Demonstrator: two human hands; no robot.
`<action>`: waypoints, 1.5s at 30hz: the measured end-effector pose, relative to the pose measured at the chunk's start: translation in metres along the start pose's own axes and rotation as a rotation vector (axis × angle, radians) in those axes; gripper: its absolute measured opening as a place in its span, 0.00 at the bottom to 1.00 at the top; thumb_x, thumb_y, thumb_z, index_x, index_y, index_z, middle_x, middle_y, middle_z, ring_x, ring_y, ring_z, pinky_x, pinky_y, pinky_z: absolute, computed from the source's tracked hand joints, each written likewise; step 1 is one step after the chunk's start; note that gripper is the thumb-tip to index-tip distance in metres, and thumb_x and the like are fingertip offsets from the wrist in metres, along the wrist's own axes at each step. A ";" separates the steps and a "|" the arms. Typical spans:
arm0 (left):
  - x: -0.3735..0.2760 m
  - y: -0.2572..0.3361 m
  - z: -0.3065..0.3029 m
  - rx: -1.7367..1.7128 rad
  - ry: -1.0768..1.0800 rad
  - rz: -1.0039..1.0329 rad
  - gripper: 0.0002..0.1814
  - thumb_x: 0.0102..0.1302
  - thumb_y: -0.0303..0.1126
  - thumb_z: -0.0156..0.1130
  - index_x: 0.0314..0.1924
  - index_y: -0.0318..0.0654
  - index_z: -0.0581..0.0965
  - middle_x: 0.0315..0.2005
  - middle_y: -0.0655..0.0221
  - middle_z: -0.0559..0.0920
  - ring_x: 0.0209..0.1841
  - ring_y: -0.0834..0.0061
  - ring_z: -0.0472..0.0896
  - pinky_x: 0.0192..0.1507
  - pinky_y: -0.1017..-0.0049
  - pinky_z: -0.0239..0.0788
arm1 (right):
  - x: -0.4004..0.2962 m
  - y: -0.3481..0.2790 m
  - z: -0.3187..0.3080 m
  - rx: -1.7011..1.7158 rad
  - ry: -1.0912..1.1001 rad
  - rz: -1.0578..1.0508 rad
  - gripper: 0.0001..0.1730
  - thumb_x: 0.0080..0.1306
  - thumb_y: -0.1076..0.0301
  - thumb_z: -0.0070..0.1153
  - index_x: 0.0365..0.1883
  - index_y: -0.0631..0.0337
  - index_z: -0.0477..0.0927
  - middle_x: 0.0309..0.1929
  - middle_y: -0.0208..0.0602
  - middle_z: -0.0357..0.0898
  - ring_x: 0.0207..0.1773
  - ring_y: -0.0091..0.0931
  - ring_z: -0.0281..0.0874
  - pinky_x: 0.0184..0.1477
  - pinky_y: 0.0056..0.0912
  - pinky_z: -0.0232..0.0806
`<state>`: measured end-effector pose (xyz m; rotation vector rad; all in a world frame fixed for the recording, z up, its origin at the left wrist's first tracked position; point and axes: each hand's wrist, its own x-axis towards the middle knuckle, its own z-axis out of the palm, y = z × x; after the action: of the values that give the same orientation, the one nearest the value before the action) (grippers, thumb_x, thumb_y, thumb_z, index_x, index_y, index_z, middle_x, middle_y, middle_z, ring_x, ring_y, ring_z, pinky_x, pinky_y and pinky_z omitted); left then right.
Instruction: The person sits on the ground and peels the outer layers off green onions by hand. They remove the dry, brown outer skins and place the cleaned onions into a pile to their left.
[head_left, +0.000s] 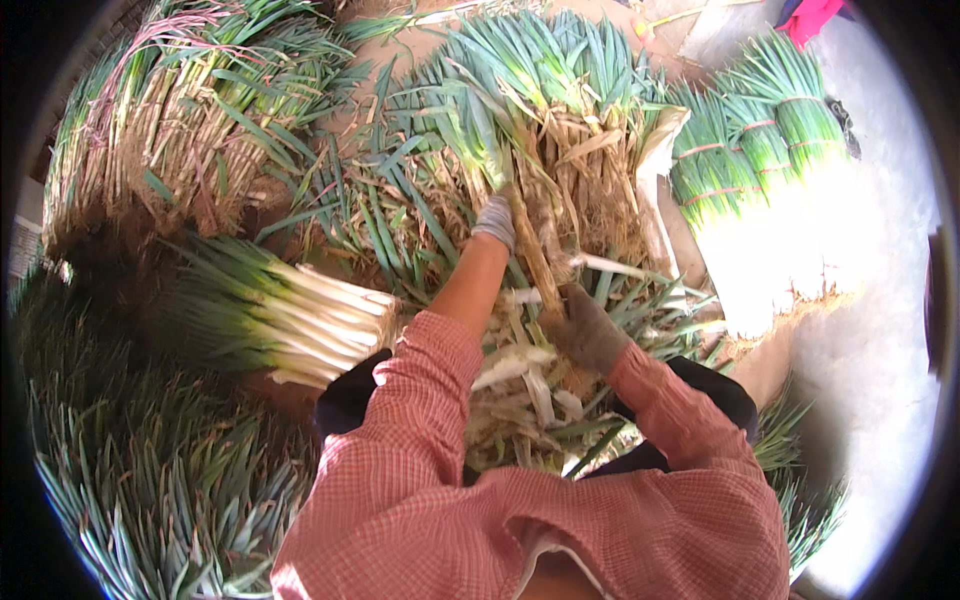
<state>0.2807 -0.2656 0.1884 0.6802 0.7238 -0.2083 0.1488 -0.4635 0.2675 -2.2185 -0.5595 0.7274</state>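
Note:
My left hand (495, 220), in a pale knitted glove, is closed around the upper stem of a large green onion (535, 251) with brown outer skin. The stalk slants down to the right, leaves at the top. My right hand (589, 328), in a grey-brown glove, grips its lower end near the roots. Just beyond my hands stands a heap of unpeeled green onions (592, 165) with dry husks and roots. Peeled white-stemmed green onions (330, 315) lie side by side left of my left forearm.
Tied green onion bundles (780, 165) stand at the right on pale floor. A big pile of soil-covered green onions (165, 135) is at the upper left, with more leafy stalks (172, 487) at the lower left. Stripped leaves and husks (525, 397) litter the ground between my knees.

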 end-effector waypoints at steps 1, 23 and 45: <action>0.012 -0.014 -0.023 -0.280 -0.104 0.076 0.20 0.65 0.49 0.51 0.39 0.37 0.73 0.28 0.61 0.78 0.27 0.62 0.78 0.30 0.60 0.75 | -0.037 -0.008 -0.002 0.145 -0.012 -0.002 0.20 0.62 0.66 0.52 0.50 0.65 0.65 0.27 0.30 0.67 0.28 0.19 0.64 0.28 0.23 0.61; -0.253 -0.140 0.079 0.560 0.008 0.914 0.08 0.64 0.29 0.56 0.40 0.33 0.75 0.33 0.71 0.79 0.33 0.82 0.75 0.36 0.81 0.68 | -0.042 -0.043 -0.123 1.046 0.539 -0.334 0.23 0.59 0.61 0.58 0.47 0.65 0.65 0.35 0.42 0.76 0.33 0.33 0.77 0.36 0.34 0.73; -0.255 -0.192 -0.017 0.898 -0.444 0.811 0.14 0.67 0.34 0.48 0.50 0.39 0.69 0.39 0.63 0.77 0.37 0.69 0.77 0.41 0.73 0.71 | -0.093 0.059 -0.265 1.609 0.028 -0.974 0.33 0.56 0.42 0.54 0.47 0.63 0.71 0.21 0.25 0.66 0.20 0.20 0.62 0.31 0.31 0.62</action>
<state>0.0059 -0.4154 0.2545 1.6591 -0.1542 0.0857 0.2605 -0.6879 0.4074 -0.3479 -0.5917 0.3173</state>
